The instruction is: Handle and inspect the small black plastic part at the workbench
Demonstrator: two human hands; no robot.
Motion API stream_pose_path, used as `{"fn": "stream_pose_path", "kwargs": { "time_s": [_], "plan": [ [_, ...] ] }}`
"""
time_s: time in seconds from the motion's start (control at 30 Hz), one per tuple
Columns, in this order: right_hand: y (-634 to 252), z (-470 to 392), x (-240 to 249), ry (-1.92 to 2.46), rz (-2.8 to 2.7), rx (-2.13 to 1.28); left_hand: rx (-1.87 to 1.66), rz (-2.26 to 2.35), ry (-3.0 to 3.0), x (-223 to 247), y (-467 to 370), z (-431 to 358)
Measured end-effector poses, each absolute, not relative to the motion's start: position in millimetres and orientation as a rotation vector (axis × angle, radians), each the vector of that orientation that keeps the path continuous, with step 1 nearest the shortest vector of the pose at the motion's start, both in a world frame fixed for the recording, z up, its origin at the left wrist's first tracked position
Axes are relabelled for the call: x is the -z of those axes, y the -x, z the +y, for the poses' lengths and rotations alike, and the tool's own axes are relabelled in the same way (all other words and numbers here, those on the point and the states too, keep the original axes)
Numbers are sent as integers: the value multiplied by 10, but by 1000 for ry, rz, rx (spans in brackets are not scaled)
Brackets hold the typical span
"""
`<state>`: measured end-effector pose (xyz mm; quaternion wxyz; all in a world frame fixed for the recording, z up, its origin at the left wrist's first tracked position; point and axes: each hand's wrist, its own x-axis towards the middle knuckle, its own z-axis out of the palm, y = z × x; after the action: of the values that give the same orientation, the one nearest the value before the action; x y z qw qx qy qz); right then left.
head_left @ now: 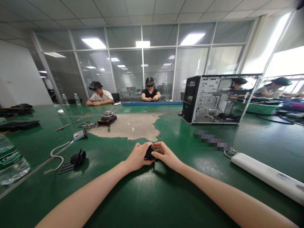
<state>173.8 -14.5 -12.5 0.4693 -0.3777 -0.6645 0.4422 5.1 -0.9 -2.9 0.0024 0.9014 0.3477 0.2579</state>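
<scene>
A small black part [148, 153] is held just above the green table [142, 196], in front of me. My left hand [139, 155] wraps round it from the left, with the thumb along its top side. From the right, my right hand [166, 155] closes thumb and fingers on its right edge. Fingers cover much of the part, so its exact kind is unclear. Beyond both hands lies a beige, ragged-edged sheet [142, 126] with small white scraps on it.
On the right stand an open computer case [213, 101] and a white power strip [266, 175]. At left are a water bottle [11, 161], a black plastic piece [77, 158], a metal bracket [80, 134] and a heatsink fan [107, 116]. Several people sit around the table.
</scene>
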Motion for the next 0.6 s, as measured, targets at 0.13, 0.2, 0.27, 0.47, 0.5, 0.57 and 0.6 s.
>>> {"fn": "stream_pose_path", "kwargs": {
  "time_s": [0.13, 0.2, 0.27, 0.47, 0.5, 0.57, 0.6],
  "plan": [
    [-1769, -171, 99, 849, -1681, -1113, -791, 1100, -2802, 11, -46, -15],
    [-1773, -195, 76, 818, -1693, -1126, -772, 1107, -2797, 6, -42, -13],
    [-1765, -214, 52, 819, -1675, -1139, -764, 1123, -2798, 6, -39, -9],
    [-1719, -193, 51, 901, -1660, -1082, -794, 1112, -2807, 31, -28, 5],
    [-1719, -183, 65, 917, -1667, -1075, -796, 1101, -2811, 36, -26, 5],
    [-1728, -171, 97, 935, -1679, -1094, -801, 1089, -2814, 45, -23, 6],
    [-1736, -170, 110, 927, -1687, -1112, -802, 1089, -2814, 48, -22, 5]
  ]
}}
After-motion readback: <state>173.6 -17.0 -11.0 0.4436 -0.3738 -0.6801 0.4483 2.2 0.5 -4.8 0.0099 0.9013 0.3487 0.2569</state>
